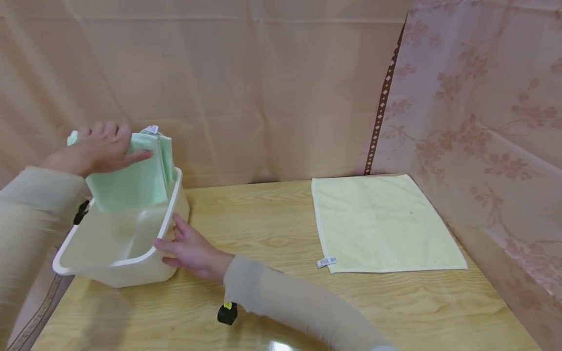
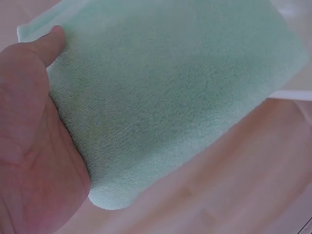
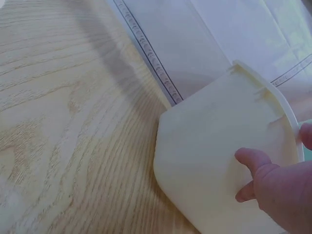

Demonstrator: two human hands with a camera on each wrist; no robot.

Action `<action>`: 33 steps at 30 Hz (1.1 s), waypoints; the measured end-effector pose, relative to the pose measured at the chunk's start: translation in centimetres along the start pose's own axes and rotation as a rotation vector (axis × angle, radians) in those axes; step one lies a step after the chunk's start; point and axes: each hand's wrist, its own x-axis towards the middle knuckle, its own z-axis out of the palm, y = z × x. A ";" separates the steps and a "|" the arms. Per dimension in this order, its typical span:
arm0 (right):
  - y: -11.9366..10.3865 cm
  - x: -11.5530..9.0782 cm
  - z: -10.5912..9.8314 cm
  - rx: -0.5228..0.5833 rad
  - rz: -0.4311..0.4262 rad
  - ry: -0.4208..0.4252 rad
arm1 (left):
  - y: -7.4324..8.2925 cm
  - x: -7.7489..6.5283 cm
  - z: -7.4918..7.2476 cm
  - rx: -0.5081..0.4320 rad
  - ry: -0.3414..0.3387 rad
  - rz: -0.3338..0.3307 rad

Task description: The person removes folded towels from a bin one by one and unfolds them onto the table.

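A folded light green towel [image 1: 131, 185] stands upright at the far end of a white plastic basin [image 1: 140, 274], its upper part above the rim. My left hand [image 1: 98, 151] grips the towel by its top edge, the thumb on the near face and the fingers over the back. In the left wrist view, the terry face of the towel [image 2: 165, 97] fills the middle. My right hand [image 1: 195, 251] holds the basin's right side by the rim. In the right wrist view, its fingers [image 3: 253, 158] press on the outer wall of the basin [image 3: 204, 131].
A pale yellow towel [image 1: 386, 224] lies spread flat at the right of the wooden table [image 1: 250, 219], with a white label [image 1: 326, 262] at its near left corner. Beige curtain [image 1: 219, 87] hangs behind, and a flowered pink curtain [image 1: 491, 122] closes the right side.
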 end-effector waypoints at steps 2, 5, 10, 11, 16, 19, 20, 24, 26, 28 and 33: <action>-0.1 0.5 0.0 0.006 0.000 0.010 | -0.1 0.4 -0.7 0.011 0.017 0.003; -0.1 0.6 0.0 0.007 0.007 0.017 | 0.1 0.4 -1.4 0.024 0.036 0.008; -1.3 0.4 -0.5 -0.030 0.000 0.060 | 0.4 -0.2 -2.7 0.047 0.068 0.009; -1.8 0.4 -0.8 -0.048 -0.005 0.068 | 0.6 -0.3 -3.0 0.052 0.077 0.008; -5.1 0.5 -3.2 -0.144 -0.075 0.091 | 2.0 -0.5 -4.8 0.054 0.158 0.032; -7.3 0.4 -5.0 -0.185 -0.122 0.115 | 3.4 -0.5 -5.9 0.039 0.206 0.067; -8.0 0.4 -5.7 -0.189 -0.138 0.119 | 4.0 -0.5 -6.2 0.033 0.214 0.081; -10.8 0.0 -8.7 -0.120 -0.214 0.090 | 6.4 0.1 -7.2 -0.002 0.227 0.141; -12.0 -0.2 -10.3 -0.064 -0.249 0.046 | 7.8 0.5 -7.3 -0.034 0.223 0.174; -13.0 -0.6 -12.0 -0.023 -0.267 -0.012 | 9.1 0.9 -7.3 -0.069 0.216 0.205; -14.4 -2.2 -15.9 -0.080 -0.284 -0.167 | 12.3 1.8 -6.6 -0.166 0.157 0.245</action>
